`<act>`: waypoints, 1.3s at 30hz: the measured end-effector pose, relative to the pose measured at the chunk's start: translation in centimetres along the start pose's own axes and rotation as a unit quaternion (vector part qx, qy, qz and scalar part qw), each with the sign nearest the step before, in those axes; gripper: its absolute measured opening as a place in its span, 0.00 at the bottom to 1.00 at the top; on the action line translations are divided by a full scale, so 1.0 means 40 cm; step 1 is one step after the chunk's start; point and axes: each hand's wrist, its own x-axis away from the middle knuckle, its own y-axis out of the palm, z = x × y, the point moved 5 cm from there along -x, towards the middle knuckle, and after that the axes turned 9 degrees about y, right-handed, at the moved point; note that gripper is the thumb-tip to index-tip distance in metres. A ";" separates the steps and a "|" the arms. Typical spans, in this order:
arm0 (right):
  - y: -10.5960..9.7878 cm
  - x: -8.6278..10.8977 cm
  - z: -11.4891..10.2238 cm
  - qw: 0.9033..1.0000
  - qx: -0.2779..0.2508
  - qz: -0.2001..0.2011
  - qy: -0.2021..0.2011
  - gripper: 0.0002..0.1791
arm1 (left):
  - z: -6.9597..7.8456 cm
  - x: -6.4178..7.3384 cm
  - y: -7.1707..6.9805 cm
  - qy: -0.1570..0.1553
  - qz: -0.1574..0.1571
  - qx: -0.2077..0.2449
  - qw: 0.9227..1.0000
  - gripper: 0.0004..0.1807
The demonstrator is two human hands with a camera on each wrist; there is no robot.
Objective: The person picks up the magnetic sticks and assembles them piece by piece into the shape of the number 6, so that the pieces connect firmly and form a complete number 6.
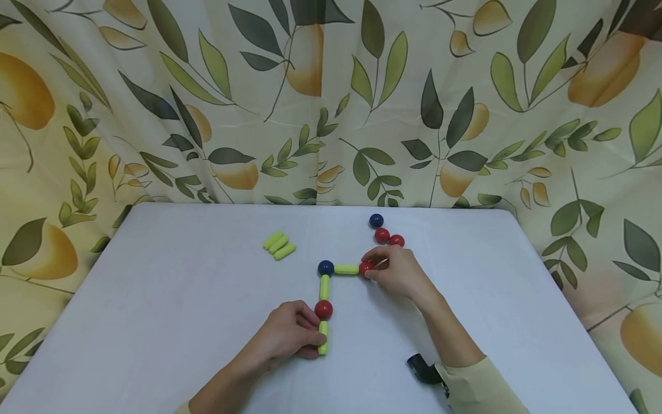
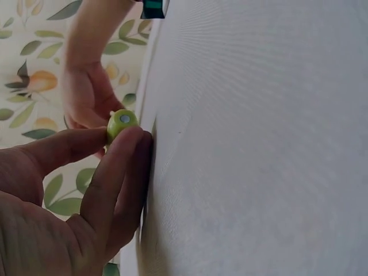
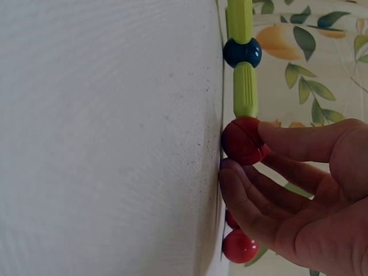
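Observation:
My left hand [image 1: 291,330] pinches a lime-green rod [image 1: 323,330] at the near end of an L-shaped chain on the table. In the left wrist view this green rod's end [image 2: 122,122] has a small silvery disc. Above it sit a red ball [image 1: 323,310], a second green rod [image 1: 324,287] and a dark blue ball [image 1: 326,268] at the corner. A third green rod [image 1: 346,269] runs right from the blue ball to another red ball [image 1: 364,268]. My right hand [image 1: 399,273] holds that red ball between thumb and fingers; the right wrist view shows it touching the rod.
Several loose green rods [image 1: 279,246] lie side by side at back left. Behind my right hand are a blue ball [image 1: 376,221] and two red balls [image 1: 381,236]. A black device [image 1: 424,369] is at my right sleeve. A leaf-patterned curtain [image 1: 331,144] hangs behind the white table [image 1: 181,276].

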 end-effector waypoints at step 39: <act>-0.001 -0.001 0.003 1.000 -0.001 0.004 0.000 0.14 | 0.010 0.008 0.001 0.038 0.013 -0.046 0.998 0.12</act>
